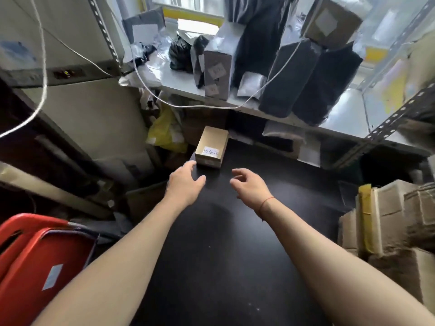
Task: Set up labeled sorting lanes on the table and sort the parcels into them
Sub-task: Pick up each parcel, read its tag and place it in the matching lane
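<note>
Neither of your hands grips anything: your left hand (187, 178) has relaxed, loosely spread fingers over the table's far left corner, and your right hand (249, 183) hangs with fingers loosely curled and nothing between them.

Largest first, the black table (223, 255) runs from 6 o'clock up to the middle of the view. At 12 to 2 o'clock a grey shelf (270, 109) carries black poly-bag parcels (308, 81) and a tall grey box (217, 71). Stacked cardboard cartons (388, 222) sit at 3 to 4 o'clock, a red plastic stool (37, 262) at 8 o'clock.

Smallest, the labelled cardboard box (211, 147) stands on the table's far left corner, its white handwritten label (211, 151) facing you; it looks like a lane marker. Its long axis runs away from you, toward 12 o'clock. It lies at about 1 o'clock from your left hand, whose fingertips are just beside its near left corner, and at about 11 o'clock from your right hand. Your left is the nearer.
</note>
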The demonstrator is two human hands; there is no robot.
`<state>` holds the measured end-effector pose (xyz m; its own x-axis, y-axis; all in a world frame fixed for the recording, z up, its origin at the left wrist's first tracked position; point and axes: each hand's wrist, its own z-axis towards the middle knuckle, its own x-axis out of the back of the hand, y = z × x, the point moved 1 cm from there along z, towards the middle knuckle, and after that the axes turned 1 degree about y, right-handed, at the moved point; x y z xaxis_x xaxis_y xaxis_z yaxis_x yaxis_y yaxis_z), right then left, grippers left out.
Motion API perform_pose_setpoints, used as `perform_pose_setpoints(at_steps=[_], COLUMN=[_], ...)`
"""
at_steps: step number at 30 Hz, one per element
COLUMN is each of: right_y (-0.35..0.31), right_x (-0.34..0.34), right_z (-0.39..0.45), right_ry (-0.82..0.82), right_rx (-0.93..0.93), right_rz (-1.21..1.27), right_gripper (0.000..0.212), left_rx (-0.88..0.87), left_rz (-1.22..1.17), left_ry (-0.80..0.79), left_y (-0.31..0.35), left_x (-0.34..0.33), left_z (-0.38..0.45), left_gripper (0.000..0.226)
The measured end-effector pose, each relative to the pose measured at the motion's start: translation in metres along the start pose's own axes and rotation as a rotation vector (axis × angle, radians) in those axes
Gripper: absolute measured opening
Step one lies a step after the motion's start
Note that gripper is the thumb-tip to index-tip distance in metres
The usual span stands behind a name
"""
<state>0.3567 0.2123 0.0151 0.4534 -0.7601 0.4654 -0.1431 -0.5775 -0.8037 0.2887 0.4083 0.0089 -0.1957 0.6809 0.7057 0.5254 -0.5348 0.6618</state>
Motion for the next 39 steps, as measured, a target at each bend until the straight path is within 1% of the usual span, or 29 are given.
perform_pose_setpoints(at_steps=[5, 8, 10, 13, 15, 18, 20, 21, 24, 25, 28, 31, 33, 36, 38, 39], right_y=[-0.003, -0.001, 0.002, 0.010, 0.012, 0.013, 0.014, 0.013, 0.011, 0.012, 0.012, 0.014, 0.012, 0.006, 0.004, 0.004], right_x=[-0.026, -0.043, -0.054, -0.069, -0.075, -0.082, -0.084, -0.084, -0.080, -0.078, -0.072, -0.062, -0.053, -0.040, -0.032, -0.027], right_z=[0.071, 0.110, 0.130, 0.146, 0.149, 0.152, 0.152, 0.151, 0.144, 0.140, 0.120, 0.092, 0.072, 0.039, 0.015, 0.003], right_ry=[0.020, 0.034, 0.049, 0.080, 0.093, 0.088, 0.101, 0.108, 0.108, 0.100, 0.064, 0.008, -0.017, -0.040, -0.059, -0.068], right_rx=[-0.103, -0.151, -0.189, -0.234, -0.243, -0.207, -0.216, -0.228, -0.272, -0.280, -0.282, -0.284, -0.265, -0.221, -0.204, -0.193], right_rz=[-0.005, 0.018, 0.046, 0.085, 0.118, 0.187, 0.223, 0.250, 0.368, 0.413, 0.514, 0.614, 0.710, 0.788, 0.806, 0.803], right_gripper=[0.047, 0.050, 0.057, 0.070, 0.073, 0.064, 0.063, 0.060, 0.039, 0.035, 0.036, 0.045, 0.059, 0.079, 0.085, 0.087], left_rx=[0.033, 0.059, 0.068, 0.071, 0.068, 0.026, 0.022, 0.035, 0.060, 0.060, 0.046, 0.008, -0.021, -0.030, -0.029, -0.044], left_rz=[-0.093, -0.130, -0.126, -0.125, -0.141, -0.183, -0.215, -0.230, -0.263, -0.270, -0.281, -0.263, -0.282, -0.396, -0.457, -0.459], left_ry=[-0.005, -0.013, -0.034, -0.075, -0.100, -0.124, -0.116, -0.111, -0.112, -0.119, -0.165, -0.214, -0.235, -0.309, -0.374, -0.399], left_y=[-0.007, -0.013, -0.017, -0.021, -0.025, -0.028, -0.027, -0.027, -0.030, -0.031, -0.032, -0.035, -0.036, -0.031, -0.027, -0.025], left_x=[-0.021, -0.034, -0.040, -0.045, -0.046, -0.047, -0.046, -0.044, -0.040, -0.038, -0.031, -0.026, -0.021, -0.007, 0.005, 0.010], left_z=[0.080, 0.116, 0.133, 0.147, 0.151, 0.151, 0.149, 0.147, 0.141, 0.137, 0.120, 0.097, 0.083, 0.066, 0.053, 0.046], left_gripper=[0.057, 0.066, 0.070, 0.071, 0.069, 0.050, 0.042, 0.039, 0.034, 0.033, 0.028, 0.025, 0.027, 0.026, 0.028, 0.032])
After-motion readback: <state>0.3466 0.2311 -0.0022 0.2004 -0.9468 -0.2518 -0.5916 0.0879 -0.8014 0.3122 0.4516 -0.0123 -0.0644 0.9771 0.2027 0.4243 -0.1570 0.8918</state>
